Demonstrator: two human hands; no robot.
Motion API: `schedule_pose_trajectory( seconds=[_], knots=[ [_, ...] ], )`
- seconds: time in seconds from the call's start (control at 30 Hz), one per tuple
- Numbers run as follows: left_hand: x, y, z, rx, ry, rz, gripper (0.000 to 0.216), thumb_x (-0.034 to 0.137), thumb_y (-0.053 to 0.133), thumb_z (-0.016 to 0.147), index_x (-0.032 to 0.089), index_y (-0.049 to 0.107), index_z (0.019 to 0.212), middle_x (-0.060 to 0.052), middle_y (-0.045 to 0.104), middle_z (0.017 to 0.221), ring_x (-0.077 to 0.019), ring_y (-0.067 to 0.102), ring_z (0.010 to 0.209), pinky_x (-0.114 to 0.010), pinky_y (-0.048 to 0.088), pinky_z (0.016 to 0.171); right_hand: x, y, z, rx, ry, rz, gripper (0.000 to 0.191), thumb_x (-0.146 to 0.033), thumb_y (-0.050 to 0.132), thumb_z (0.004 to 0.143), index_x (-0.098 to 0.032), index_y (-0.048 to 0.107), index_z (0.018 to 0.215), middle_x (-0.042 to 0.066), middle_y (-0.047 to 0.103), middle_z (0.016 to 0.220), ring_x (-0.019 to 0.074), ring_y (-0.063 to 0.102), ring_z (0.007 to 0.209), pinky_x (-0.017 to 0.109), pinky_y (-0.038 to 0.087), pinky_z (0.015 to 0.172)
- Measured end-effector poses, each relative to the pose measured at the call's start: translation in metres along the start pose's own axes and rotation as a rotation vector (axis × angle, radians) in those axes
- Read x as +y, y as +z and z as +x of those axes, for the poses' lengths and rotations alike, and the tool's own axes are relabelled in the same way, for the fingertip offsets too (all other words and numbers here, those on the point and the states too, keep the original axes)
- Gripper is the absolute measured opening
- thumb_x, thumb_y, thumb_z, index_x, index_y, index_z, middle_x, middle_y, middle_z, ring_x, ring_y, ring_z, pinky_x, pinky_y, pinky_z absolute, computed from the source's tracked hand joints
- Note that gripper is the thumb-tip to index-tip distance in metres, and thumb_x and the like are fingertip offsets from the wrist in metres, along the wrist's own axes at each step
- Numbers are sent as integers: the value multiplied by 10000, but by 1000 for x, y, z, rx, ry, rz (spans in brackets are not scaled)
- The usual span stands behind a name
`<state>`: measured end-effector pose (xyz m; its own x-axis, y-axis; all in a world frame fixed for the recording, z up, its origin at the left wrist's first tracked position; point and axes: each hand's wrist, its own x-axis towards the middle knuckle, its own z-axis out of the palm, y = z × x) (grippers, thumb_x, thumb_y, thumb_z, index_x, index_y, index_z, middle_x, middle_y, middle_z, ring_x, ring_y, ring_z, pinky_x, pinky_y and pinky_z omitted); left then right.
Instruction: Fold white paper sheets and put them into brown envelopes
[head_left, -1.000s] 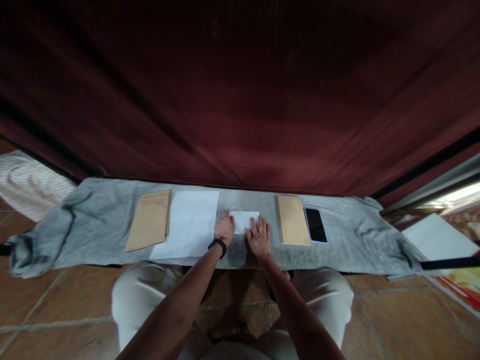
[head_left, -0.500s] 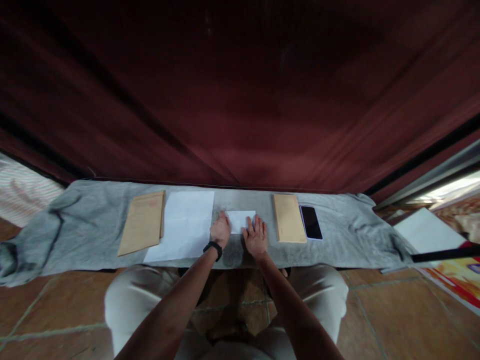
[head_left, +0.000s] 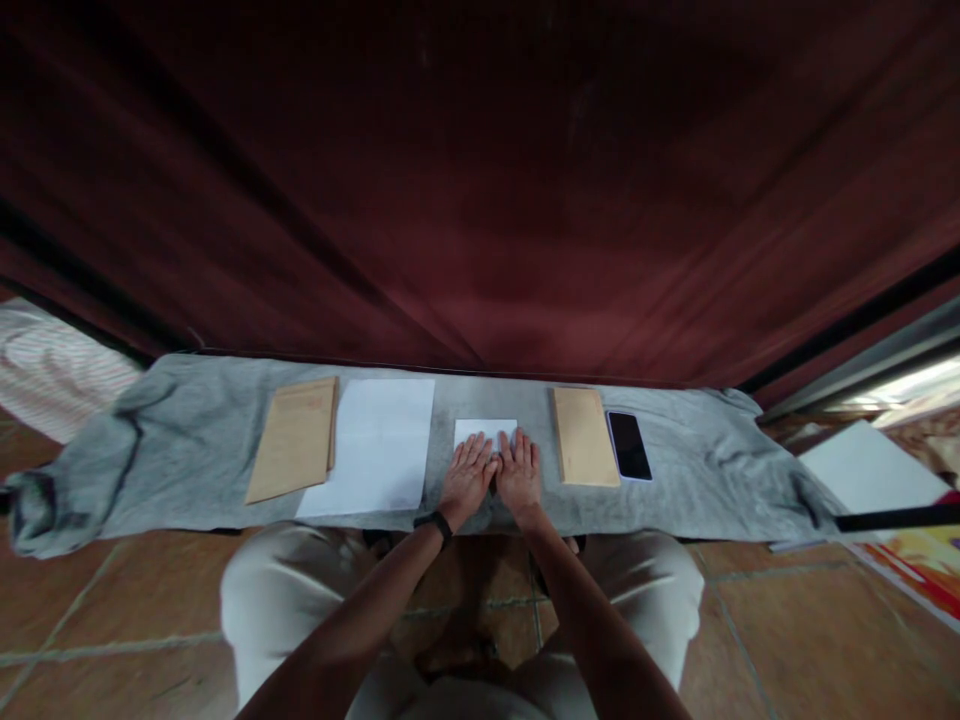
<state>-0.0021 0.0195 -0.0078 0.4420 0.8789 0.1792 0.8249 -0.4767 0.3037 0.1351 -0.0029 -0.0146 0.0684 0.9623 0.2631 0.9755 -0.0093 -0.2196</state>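
A small folded white paper (head_left: 484, 431) lies on the grey cloth (head_left: 187, 450) in front of me. My left hand (head_left: 465, 478) and my right hand (head_left: 519, 470) lie flat side by side on its near edge, fingers stretched out and pressing down. A black band is on my left wrist. Left of my hands a larger white sheet (head_left: 375, 445) lies flat, with a brown envelope (head_left: 295, 437) beside it.
A second brown envelope (head_left: 583, 436) and a dark phone (head_left: 628, 446) lie to the right on the cloth. A dark red curtain (head_left: 480, 200) hangs behind. White sheets (head_left: 870, 468) lie on the tiled floor at right. My knees are below the cloth's near edge.
My left hand has moved from the paper's left end to its near edge, beside my right hand. Both hands now lie flat together on the paper.
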Motion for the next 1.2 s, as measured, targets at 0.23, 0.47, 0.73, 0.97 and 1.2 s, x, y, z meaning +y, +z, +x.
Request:
schedule_pose_trajectory(
  seconds=[0.23,0.47,0.73,0.97,1.2],
  knots=[
    [-4,-6,-1,-37,-19,75,508,318,332,1044,199,430,1528,-67,348,1634,-251,219,1544,-480,216,1256,7,-1,6,6,22,11,493,-295,384,1048,-190,439,1526,160,387,1599,304,370,1449,518,262,1171],
    [-6,-4,0,7,-6,37,493,323,382,1032,252,454,1515,-71,365,1625,-264,234,1540,-513,227,1247,28,-9,28,27,126,13,480,-258,376,1033,-146,490,1487,183,448,1556,321,401,1421,531,286,1153],
    [-2,-10,-2,23,-19,-13,483,322,430,1009,272,494,1485,-71,390,1613,-268,249,1535,-528,233,1243,29,-18,79,-203,45,111,423,-217,466,985,-213,595,1387,133,604,1402,252,521,1282,426,347,1117],
    [-3,-10,-2,14,-10,-9,473,363,389,1026,233,507,1465,-73,429,1591,-258,278,1526,-515,241,1242,36,-27,114,-279,173,323,232,-142,654,796,-204,771,986,89,745,1104,250,622,1103,372,458,1004],
    [-9,-12,-4,167,-106,-172,503,327,383,1024,134,448,1485,-147,394,1600,-258,301,1516,-496,266,1244,52,-45,90,-294,383,760,87,-198,668,756,-206,682,671,-8,694,648,174,679,664,283,571,692]
  ],
)
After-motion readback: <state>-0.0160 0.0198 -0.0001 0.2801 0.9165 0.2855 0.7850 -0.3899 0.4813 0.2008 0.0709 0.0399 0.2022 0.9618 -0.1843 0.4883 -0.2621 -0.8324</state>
